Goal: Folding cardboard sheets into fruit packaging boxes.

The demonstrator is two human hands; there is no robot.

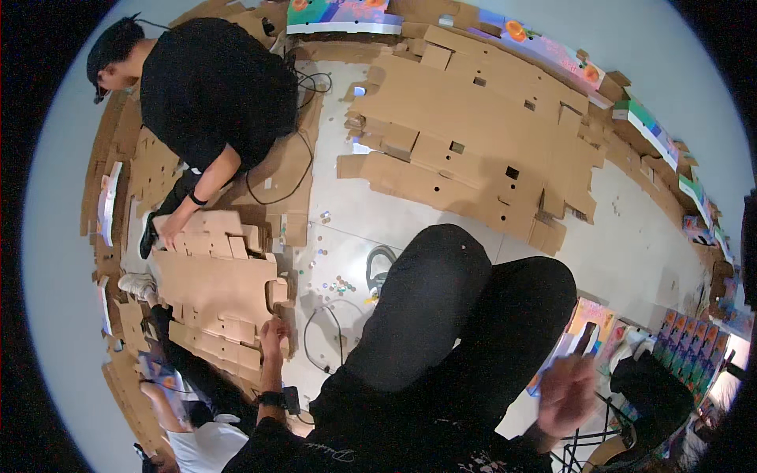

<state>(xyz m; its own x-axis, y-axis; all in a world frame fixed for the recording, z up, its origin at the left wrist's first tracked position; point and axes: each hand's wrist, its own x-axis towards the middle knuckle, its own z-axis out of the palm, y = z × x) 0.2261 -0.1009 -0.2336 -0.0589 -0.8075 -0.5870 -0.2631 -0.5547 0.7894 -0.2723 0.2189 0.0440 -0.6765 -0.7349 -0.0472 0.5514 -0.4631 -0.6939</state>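
My left hand (273, 334) grips the right edge of a flattened cardboard sheet (213, 292) with slots and tabs, at the lower left. A co-worker (205, 94) in black crouches at the upper left, one hand (172, 229) on the cardboard's far edge. My right hand (568, 390) is raised at the lower right beside my black-clad legs (426, 307). It is blurred; a dark elongated object shows just beyond its fingers, and I cannot tell whether it is held.
A large layered cardboard pile (473, 102) lies ahead on the pale floor (631, 229). Cables (323, 315) and small scattered discs (339, 284) lie near my legs. Printed boxes (686, 355) stand at right. Another person (205, 441) in white is at the lower left.
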